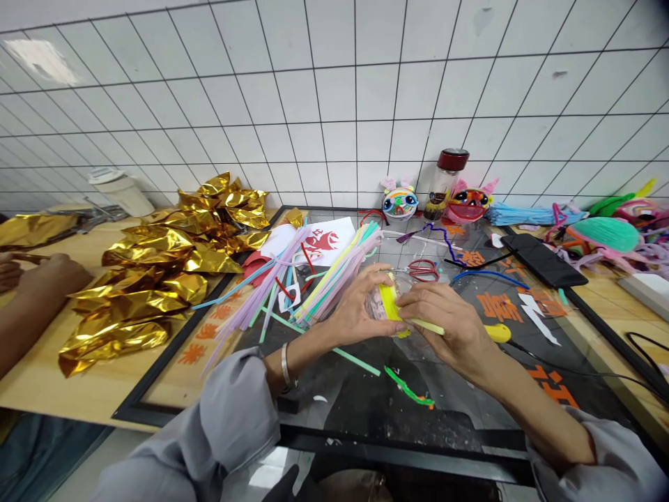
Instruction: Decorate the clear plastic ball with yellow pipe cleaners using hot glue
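Note:
My left hand (355, 307) is closed around a small rounded piece (387, 300), pale pinkish on its left side with a bright yellow band. Against the band's right side press the fingers of my right hand (447, 321), pinching a pale yellow fuzzy stem (429, 325) whose end sticks out below them. Both hands are above the dark glass-topped board (366, 411). Just behind them lie red-handled scissors (424, 270). Nearer to me is a short bright green fuzzy strip (409, 389). My palms and fingers hide much of the rounded piece.
Pastel fuzzy stems (342, 275) lie left of my hands, beside crumpled gold foil (157, 279). A yellow glue gun (497, 332) with a cord and a black phone (543, 259) are at right. A glass bottle (444, 185) stands by the wall. Another person's hand (52, 279) is far left.

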Demonstrator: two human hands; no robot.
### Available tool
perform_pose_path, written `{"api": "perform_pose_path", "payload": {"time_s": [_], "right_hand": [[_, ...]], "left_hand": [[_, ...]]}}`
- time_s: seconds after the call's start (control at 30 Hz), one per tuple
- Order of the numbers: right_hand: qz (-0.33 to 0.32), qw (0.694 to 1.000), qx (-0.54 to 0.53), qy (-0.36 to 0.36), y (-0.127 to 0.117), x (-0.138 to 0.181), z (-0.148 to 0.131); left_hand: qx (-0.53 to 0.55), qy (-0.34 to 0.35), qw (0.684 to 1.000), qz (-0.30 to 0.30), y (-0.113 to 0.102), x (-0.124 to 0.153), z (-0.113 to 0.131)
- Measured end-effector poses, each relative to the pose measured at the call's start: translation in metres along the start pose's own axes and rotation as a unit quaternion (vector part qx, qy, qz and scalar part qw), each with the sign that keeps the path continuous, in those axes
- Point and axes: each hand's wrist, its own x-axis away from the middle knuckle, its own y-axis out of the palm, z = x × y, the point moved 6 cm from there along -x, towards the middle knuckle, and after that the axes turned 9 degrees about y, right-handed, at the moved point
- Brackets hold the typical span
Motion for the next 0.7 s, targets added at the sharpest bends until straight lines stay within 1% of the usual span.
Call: {"api": "perform_pose_path", "payload": {"time_s": [0.23, 0.3, 0.47, 0.53, 0.7], "right_hand": [[-0.001, 1.0, 0.001, 0.006, 0.0, 0.001, 0.001], [-0.001, 1.0, 0.001, 0.001, 0.0, 0.001, 0.0], [-0.004, 1.0, -0.002, 0.005, 0.001, 0.002, 0.002], [-0.002, 1.0, -0.002, 0.008, 0.001, 0.002, 0.002], [0.001, 1.0, 0.012, -0.003, 0.0, 0.0, -0.001]], "left_hand": [[0.012, -0.005, 1.0, -0.006, 0.0, -0.002, 0.003], [0.022, -0.003, 1.0, 0.003, 0.002, 0.0, 0.001], [0.066, -0.031, 0.997, 0.037, 0.005, 0.007, -0.01], [0.063, -0.02, 0.997, 0.034, 0.006, 0.007, -0.01], [0.018, 0.011, 1.0, 0.011, 0.003, 0.004, -0.002]]}}
